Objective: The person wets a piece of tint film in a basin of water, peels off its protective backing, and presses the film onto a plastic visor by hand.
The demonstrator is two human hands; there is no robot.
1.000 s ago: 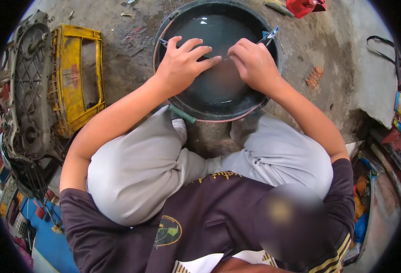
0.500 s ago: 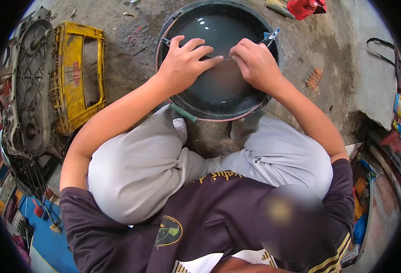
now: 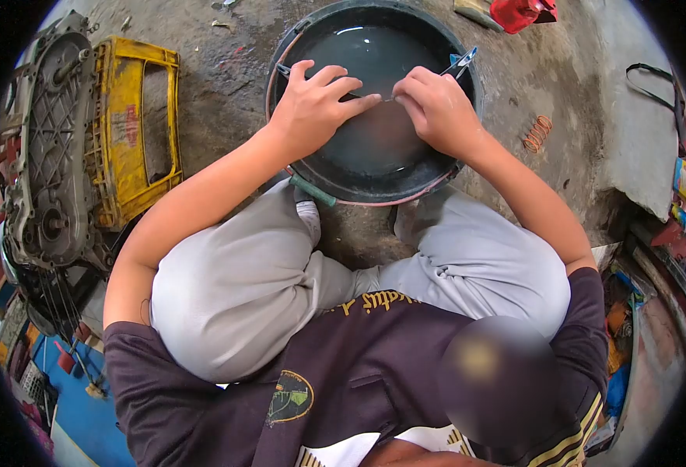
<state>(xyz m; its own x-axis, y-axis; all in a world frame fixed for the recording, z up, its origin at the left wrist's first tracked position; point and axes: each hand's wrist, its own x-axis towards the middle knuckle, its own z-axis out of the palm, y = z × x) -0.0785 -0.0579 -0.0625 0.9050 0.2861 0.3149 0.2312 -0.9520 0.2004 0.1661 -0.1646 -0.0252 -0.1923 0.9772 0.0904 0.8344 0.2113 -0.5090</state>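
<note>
A round black tub (image 3: pixel 374 193) of cloudy water (image 3: pixel 382 148) stands in front of my knees. Over its left side, my left hand (image 3: pixel 312 105) has its fingers spread and slightly curled. Its thumb points toward my right hand. My right hand (image 3: pixel 440 113), above the right part of the water, has thumb and fingers pinched together. A tiny pale tip shows at the pinch, too small to name. Just behind that hand, a blue and silver piece (image 3: pixel 461 62) sits at the tub's inner wall. A green grip (image 3: pixel 312 190) hangs on the near rim.
At left are a grey metal engine casing (image 3: pixel 51 148) and a yellow plastic crate (image 3: pixel 121 128). A copper-coloured coil spring (image 3: pixel 538 134) lies on the concrete floor (image 3: pixel 506 171) to the right. Something red (image 3: pixel 518 14) is beyond the tub. A black strap (image 3: pixel 654 74) rests at far right.
Both hands keep nearly the same pose and place. The water's bright reflections have shifted slightly, and the whole view has moved a little.
</note>
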